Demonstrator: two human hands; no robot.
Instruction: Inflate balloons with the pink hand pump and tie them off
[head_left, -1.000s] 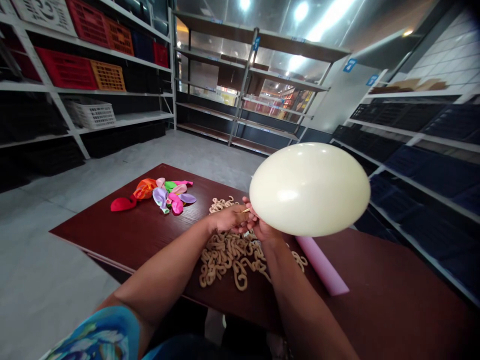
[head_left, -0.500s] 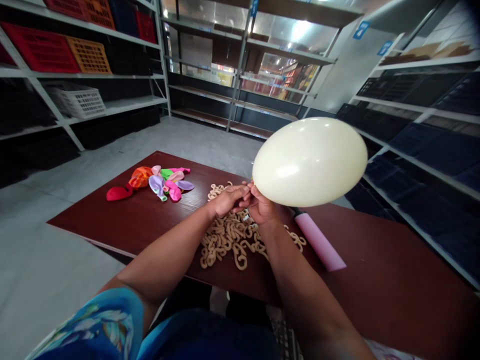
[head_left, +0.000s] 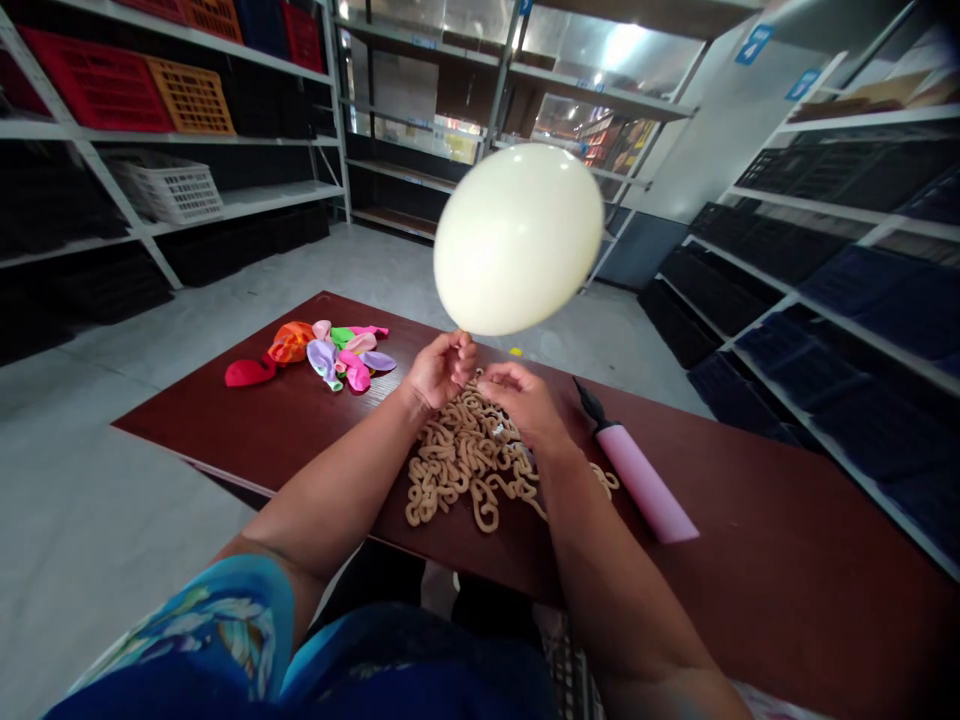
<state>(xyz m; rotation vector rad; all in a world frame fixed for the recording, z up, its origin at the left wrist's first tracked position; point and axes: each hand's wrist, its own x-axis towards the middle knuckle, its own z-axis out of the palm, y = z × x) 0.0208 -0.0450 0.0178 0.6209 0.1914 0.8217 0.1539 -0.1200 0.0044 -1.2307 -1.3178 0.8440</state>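
Observation:
A large inflated cream-coloured balloon (head_left: pixel 517 240) stands up above the table, tilted to the right. My left hand (head_left: pixel 444 370) is closed on its neck at the lower end. To the right, apart from the balloon, my right hand (head_left: pixel 521 398) has its fingers bent and drawn together; what they hold, if anything, is hidden. Beneath both hands lies a heap of tan, curled, rope-like pieces (head_left: pixel 457 455). A pink hand pump (head_left: pixel 646 485) with a black nozzle lies right of my right forearm.
Several uninflated balloons (head_left: pixel 349 355) in mixed colours lie on the left of the dark red table (head_left: pixel 757 570). Beside them are an orange balloon (head_left: pixel 291 343) and a red one (head_left: pixel 250 373). Shelves with crates (head_left: pixel 97 80) stand left; more shelving stands behind and right.
The balloon has swung left and up from the right side. My hands, together at its neck before, are now apart: the left keeps the neck, the right has come away from it.

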